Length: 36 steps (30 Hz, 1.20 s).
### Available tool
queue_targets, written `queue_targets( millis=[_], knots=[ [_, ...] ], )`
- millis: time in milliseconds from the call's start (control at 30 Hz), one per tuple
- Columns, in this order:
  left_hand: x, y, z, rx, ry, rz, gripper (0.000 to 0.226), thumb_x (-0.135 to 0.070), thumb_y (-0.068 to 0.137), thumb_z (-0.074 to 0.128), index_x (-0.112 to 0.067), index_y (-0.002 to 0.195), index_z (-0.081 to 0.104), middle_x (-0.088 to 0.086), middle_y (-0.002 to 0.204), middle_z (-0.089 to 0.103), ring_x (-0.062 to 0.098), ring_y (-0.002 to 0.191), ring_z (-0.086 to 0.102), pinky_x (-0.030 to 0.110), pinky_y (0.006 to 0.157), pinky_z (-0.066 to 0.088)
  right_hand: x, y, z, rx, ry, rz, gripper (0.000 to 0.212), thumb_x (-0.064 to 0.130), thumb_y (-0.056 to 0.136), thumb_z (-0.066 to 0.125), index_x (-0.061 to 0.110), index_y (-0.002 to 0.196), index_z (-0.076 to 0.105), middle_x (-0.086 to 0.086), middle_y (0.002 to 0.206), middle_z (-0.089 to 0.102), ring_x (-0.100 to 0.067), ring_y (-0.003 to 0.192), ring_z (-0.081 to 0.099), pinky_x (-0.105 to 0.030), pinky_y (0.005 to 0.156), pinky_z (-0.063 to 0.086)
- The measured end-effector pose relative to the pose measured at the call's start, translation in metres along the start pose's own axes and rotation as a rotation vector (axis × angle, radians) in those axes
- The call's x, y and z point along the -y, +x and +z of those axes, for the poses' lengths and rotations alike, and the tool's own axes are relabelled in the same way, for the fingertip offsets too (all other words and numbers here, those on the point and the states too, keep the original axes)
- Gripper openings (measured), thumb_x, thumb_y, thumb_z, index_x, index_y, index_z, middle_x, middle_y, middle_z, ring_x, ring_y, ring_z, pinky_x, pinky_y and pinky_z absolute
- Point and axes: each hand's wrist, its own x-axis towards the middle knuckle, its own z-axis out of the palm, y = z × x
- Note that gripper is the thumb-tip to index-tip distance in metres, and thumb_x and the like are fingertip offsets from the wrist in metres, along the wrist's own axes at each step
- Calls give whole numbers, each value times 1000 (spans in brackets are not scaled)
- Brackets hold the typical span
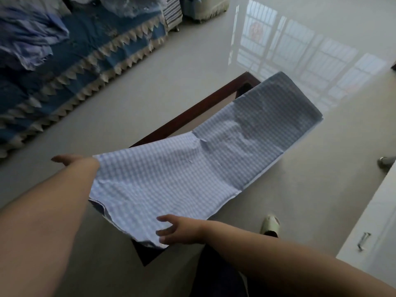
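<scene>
Blue-checked cloth over wooden table; right fingers spread, left fingers unclear.

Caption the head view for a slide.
Left hand and right hand touch a blue-checked cloth lying on a dark-framed table.

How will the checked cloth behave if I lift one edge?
Probably floppy: the cloth sags and creases along its folds. Likely light, since its layers look thin. It seems to overhang the table, so a push might slide it off.

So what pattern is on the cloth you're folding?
Small light blue and white checks on the cloth, seen in the head view.
</scene>
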Motion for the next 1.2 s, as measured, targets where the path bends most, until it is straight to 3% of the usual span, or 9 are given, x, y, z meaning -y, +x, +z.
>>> queue_targets(
  millis=[33,100,200,267,367,534,834,1034,1201],
  knots=[
    [-3,-7,4,8,4,37,60,-35,97,43,-6,147,27,10,155,25,25,142,25,28,116,22,-5,1,-4,11,22,30,69,30,89,62,28,147,24,5,140,51,-7,118,53,-23,102,38],
    [-16,-32,6,0,41,66,60,-41,93,47,-12,145,33,8,153,29,29,140,26,45,117,20,-16,0,-21,-37,24,80,71,34,88,63,25,147,26,3,141,51,-11,124,51,-30,110,36],
    [-46,-69,0,37,57,123,56,-40,90,49,-19,141,38,9,147,38,33,136,32,54,112,22,-36,-8,-55,-176,35,130,65,40,86,65,25,142,37,-4,135,55,-15,121,54,-35,105,42],
    [-69,-84,-2,43,91,222,43,-33,91,47,-20,132,48,9,140,45,32,129,40,52,108,28,-49,-17,-75,-252,140,123,58,37,86,65,23,137,41,-3,124,64,-13,110,61,-33,97,48],
    [-104,-105,-6,23,58,323,42,-39,94,45,-20,131,50,8,137,48,30,126,43,43,104,33,-67,-32,-101,-363,304,97,41,33,92,58,19,129,47,4,106,71,-11,100,66,-36,95,46],
    [-161,-140,-18,7,-29,493,55,-53,92,43,-19,135,46,9,143,45,30,128,45,44,102,37,-105,-68,-146,-536,514,97,33,30,96,52,16,125,47,-1,106,71,-17,98,66,-32,81,47],
    [-278,-212,-83,114,-191,645,55,-43,94,49,-12,139,40,10,145,43,29,129,44,42,107,37,-183,-151,-254,-743,740,110,6,27,95,53,22,99,53,-2,97,72,-19,91,68,-33,79,49],
    [-364,-261,-131,78,-240,716,54,-37,96,48,-13,143,36,10,146,42,28,128,45,41,106,40,-215,-213,-337,-807,814,127,12,26,95,54,20,106,52,-4,102,70,-19,86,67,-29,73,48],
    [-419,-291,-168,-56,-164,812,54,-44,95,47,-23,143,35,6,147,40,28,132,40,45,106,38,-219,-250,-396,-915,859,97,22,22,96,53,16,116,50,-6,106,66,-16,79,64,-27,68,46]
  ],
)
